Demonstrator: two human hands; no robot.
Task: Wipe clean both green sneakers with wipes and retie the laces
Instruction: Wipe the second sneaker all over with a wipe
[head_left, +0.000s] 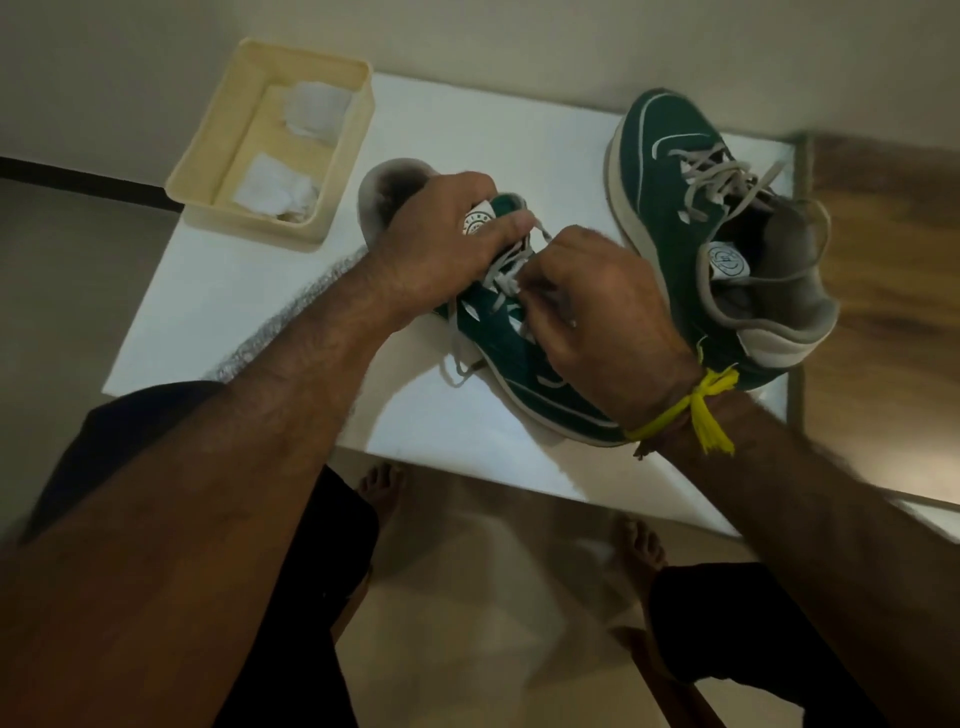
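here, two green sneakers (519, 358) (691, 208), two hands (447, 244) (597, 306) pinching laces (506, 270)

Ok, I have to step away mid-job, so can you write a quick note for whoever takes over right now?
Left hand: grips the tongue and collar of the near green suede sneaker on the white table.
Right hand: pinches that sneaker's grey laces in its grip.
Second green sneaker lies beside it to the right, laces loose and untied.
Crumpled white wipes sit in the cream plastic tray at the table's far left.
Done: cannot tell whether wiping is finished.
Left: finish lacing the near sneaker, then tie the second.
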